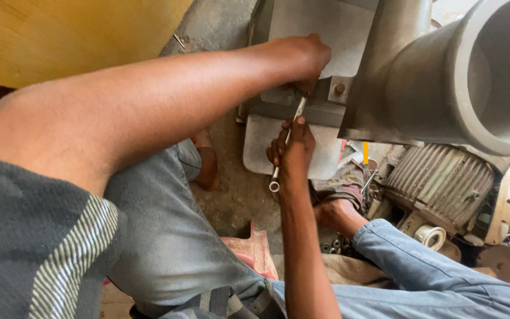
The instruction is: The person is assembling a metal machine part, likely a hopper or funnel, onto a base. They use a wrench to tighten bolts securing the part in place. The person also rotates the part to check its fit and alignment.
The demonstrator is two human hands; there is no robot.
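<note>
Nearest the camera, the right hand (pixel 290 147) is closed around the shank of a silver spanner (pixel 286 145), its ring end (pixel 274 186) hanging free below the fist. The spanner's upper end runs up to a fastener on the grey metal bracket (pixel 302 109) of the machine, where the left hand (pixel 305 59) reaches across with fingers curled at the spanner's head, steadying something there. The work looks to be mid-turn on a nut or bolt; the next swing calls for keeping the head seated square while the right hand pulls the handle round in the tight space beside the leg.

The fastener itself is hidden under the left fingers, so whether they pinch a nut or only press is hard to tell. A second bolt (pixel 339 89) shows just right of them. Farther off, the large grey duct (pixel 444 77) and the ribbed motor (pixel 438 183) are cut off by the frame edge.
</note>
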